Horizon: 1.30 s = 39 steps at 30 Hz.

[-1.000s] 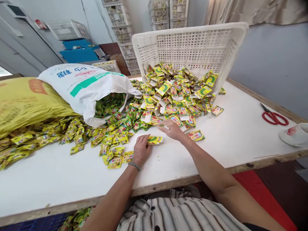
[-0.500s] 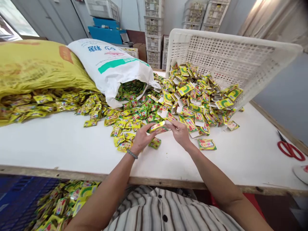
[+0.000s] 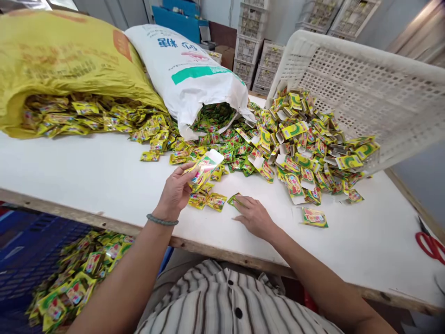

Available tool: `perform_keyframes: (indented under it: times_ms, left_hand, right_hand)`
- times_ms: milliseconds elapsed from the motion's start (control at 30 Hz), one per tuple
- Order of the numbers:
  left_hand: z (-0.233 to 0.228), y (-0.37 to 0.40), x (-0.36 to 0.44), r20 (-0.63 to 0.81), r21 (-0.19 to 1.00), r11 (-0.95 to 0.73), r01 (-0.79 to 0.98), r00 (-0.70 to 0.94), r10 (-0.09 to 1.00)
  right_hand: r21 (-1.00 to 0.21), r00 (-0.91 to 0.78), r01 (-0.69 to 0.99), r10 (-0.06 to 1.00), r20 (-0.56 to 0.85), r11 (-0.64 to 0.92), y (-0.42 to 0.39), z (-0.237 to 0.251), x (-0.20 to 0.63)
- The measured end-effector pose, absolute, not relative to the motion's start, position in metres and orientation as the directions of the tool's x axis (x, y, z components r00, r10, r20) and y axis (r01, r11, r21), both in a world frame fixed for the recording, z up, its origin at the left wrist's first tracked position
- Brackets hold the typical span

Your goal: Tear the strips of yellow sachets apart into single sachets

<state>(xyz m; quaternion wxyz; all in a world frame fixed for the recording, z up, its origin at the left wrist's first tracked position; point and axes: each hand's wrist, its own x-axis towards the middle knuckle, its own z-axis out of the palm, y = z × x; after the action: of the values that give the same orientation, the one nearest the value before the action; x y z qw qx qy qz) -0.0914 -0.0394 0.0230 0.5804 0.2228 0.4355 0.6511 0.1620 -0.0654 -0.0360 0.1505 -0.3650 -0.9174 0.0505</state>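
At centre frame we see the left hand (image 3: 175, 192) with its grip closed on a small carton (image 3: 204, 169), held tilted just above the white surface (image 3: 86, 171). Right of it, the right hand (image 3: 255, 217) lies flat and open, fingertips touching a green sachet (image 3: 235, 200). More sachets spill from the white sack (image 3: 189, 76) at upper centre

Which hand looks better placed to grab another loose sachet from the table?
Probably the right hand: it lies flat on the table, fingertips touching a loose sachet. The left hand already holds an opened little box.
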Motion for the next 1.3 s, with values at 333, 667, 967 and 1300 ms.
perform_keyframes:
  times_ms: [333, 667, 967, 1300]
  left_hand:
    - [0.018, -0.045, -0.107, -0.331, 0.814, 0.281, -0.509, -0.008, 0.944]
    - [-0.002, -0.010, -0.080, -0.134, 0.990, 0.138, -0.009, 0.189, 0.973]
    - [-0.007, -0.022, -0.070, -0.301, 0.927, 0.346, -0.144, 0.264, 0.916]
    - [-0.007, -0.022, -0.064, -0.333, 0.929, 0.363, -0.072, 0.264, 0.905]
  right_hand:
    - [-0.541, -0.286, 0.681, 0.859, 0.424, 0.494, -0.029, -0.044, 0.154]
    - [-0.864, 0.108, 0.425, 0.933, 0.344, 0.270, 0.007, -0.018, 0.146]
    - [-0.830, -0.040, 0.461, 0.941, 0.335, 0.315, -0.012, -0.015, 0.128]
    - [-0.973, 0.094, 0.217, 0.991, 0.100, 0.078, -0.015, -0.005, 0.137]
